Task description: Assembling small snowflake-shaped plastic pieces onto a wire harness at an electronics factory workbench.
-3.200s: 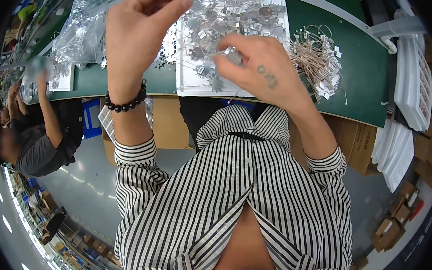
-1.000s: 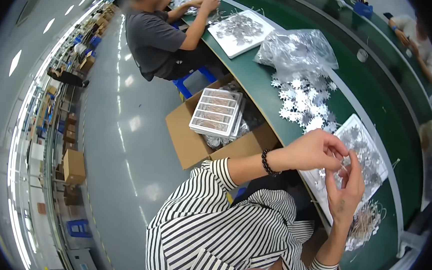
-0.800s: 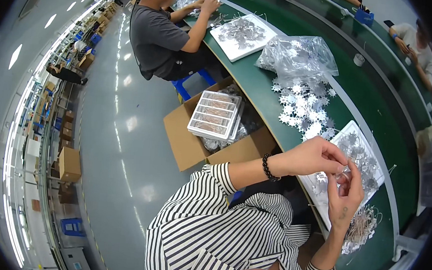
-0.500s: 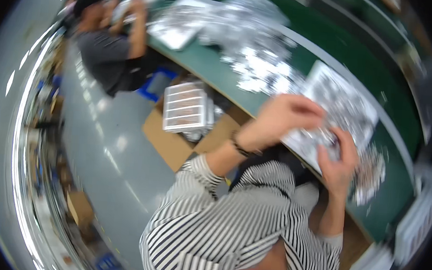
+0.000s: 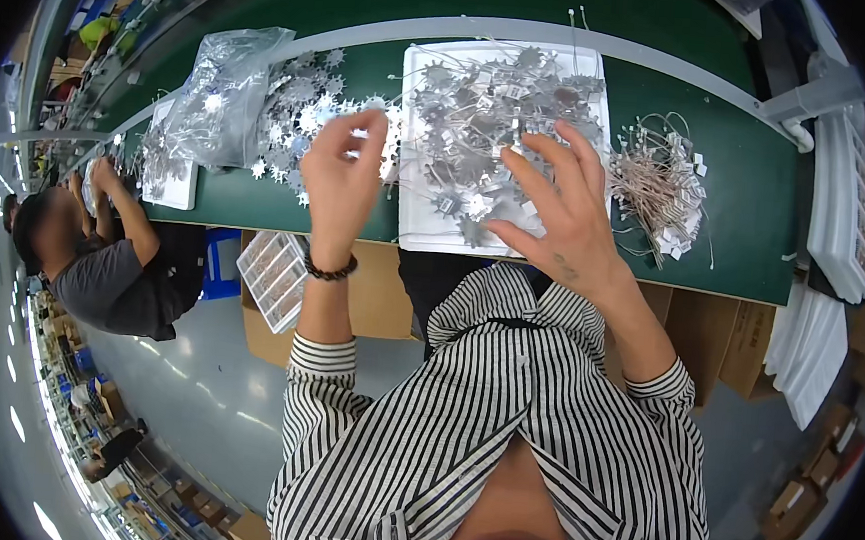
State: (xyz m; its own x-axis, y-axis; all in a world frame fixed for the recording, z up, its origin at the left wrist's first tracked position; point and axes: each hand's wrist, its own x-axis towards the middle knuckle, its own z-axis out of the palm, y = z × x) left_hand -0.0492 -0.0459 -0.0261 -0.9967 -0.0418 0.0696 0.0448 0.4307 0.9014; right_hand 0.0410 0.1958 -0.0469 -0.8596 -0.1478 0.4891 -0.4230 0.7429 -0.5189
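My left hand is raised over the right end of a pile of silver star-shaped metal pieces. Its thumb and fingers are drawn together in a pinch; whatever may be between the tips cannot be told from the bright pieces behind. Fingers spread, my right hand hovers over the front right of a white tray, palm down, with nothing visibly held. Heaped in that tray are several star-shaped pieces with white blocks and thin wires.
A bundle of wires with white connectors lies right of the tray. Left of the star pile are a clear plastic bag and another white tray. Stacked white trays stand far right. A co-worker sits at the left.
My view has turned toward the bench. My hands, close together over the tray before, are now apart: the left over the star pile, the right spread above the tray.
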